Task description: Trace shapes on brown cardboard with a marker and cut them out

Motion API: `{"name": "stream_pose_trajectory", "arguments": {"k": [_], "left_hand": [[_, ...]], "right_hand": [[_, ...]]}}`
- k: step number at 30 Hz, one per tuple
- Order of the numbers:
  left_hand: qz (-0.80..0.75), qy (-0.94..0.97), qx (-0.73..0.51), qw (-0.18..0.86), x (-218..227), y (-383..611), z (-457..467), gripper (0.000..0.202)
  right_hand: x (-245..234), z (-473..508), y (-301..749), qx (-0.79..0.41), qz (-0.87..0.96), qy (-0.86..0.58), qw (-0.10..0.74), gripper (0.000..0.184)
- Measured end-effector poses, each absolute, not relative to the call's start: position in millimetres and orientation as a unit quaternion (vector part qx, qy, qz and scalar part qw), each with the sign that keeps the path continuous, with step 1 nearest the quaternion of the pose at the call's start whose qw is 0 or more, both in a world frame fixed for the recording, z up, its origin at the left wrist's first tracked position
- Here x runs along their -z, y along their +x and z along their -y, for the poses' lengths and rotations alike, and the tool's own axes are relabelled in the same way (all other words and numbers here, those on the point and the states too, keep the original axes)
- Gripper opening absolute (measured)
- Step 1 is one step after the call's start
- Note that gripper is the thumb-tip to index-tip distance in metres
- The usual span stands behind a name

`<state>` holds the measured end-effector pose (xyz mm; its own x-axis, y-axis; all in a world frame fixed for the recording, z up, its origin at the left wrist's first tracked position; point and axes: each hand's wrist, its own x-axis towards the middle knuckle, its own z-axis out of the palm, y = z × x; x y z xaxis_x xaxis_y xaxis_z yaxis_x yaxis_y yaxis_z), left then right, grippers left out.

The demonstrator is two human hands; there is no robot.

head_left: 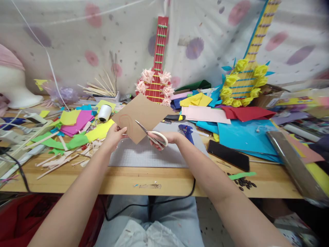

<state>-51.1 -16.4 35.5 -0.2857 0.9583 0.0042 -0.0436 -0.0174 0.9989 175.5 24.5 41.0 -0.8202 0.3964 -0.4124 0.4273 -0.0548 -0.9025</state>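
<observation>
A sheet of brown cardboard (145, 111) with a reddish curved outline drawn on its left part is tilted up above the grey cutting mat (154, 156). My left hand (115, 135) pinches its lower left edge between thumb and fingers. In my right hand (160, 140) is a pair of scissors (158, 137) with white handles, fingers through the loops. The blades point up and left, lying over the front of the cardboard near the drawn outline. Whether they are cutting into it I cannot tell.
Behind stand a red paper guitar (158, 58) and a yellow one (241, 82). A blue glue gun (187, 132), a utility knife (176, 117) and a black phone (228, 155) lie to the right. Paper scraps (74, 140) and wood strips cover the left. A black cable (151, 204) hangs below the table edge.
</observation>
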Motion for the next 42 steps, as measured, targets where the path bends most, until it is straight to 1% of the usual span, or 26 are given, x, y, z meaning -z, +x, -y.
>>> {"name": "stream_pose_trajectory", "arguments": {"k": [3,7,12,18,20,24,30,34,39,42], "left_hand": [[-0.57,0.409,-0.585,0.407,-34.5,-53.4,13.6,0.033],[-0.58,0.404,-0.58,0.405,-35.2,-59.5,11.8,0.031],[-0.57,0.356,-0.568,0.475,-36.3,-67.1,14.5,0.027],[-0.549,0.358,-0.541,0.527,-37.0,-61.8,21.1,0.022],[-0.54,0.378,-0.535,0.529,-37.7,-54.0,22.2,0.023],[-0.545,0.391,-0.538,0.511,-39.0,-40.2,21.9,0.024],[-0.576,0.361,-0.542,0.493,-37.3,-35.3,20.1,0.016],[-0.568,0.349,-0.549,0.505,-36.2,-35.3,21.3,0.015],[-0.563,0.328,-0.545,0.527,-32.3,-34.7,22.7,0.015],[-0.549,0.328,-0.553,0.535,-29.0,-35.0,21.2,0.016]], "right_hand": [[-34.0,-27.5,184.3,0.676,-0.68,0.282,0.037,0.06],[-29.8,-29.0,186.3,0.659,-0.699,0.276,0.026,0.06],[-35.3,-30.1,184.8,0.63,-0.727,0.272,0.011,0.058],[-37.8,-31.6,183.3,0.658,-0.703,0.268,0.035,0.059],[-37.6,-32.8,180.3,0.651,-0.702,0.287,0.026,0.058],[-34.6,-37.1,174.3,0.634,-0.709,0.307,-0.019,0.057],[-28.0,-41.6,167.7,0.627,-0.709,0.319,-0.054,0.057],[-32.9,-40.3,165.0,0.621,-0.713,0.323,-0.054,0.059],[-47.9,-38.9,166.1,0.557,-0.746,0.364,-0.025,0.058],[-48.4,-40.5,168.3,0.544,-0.752,0.371,-0.041,0.054]]}}
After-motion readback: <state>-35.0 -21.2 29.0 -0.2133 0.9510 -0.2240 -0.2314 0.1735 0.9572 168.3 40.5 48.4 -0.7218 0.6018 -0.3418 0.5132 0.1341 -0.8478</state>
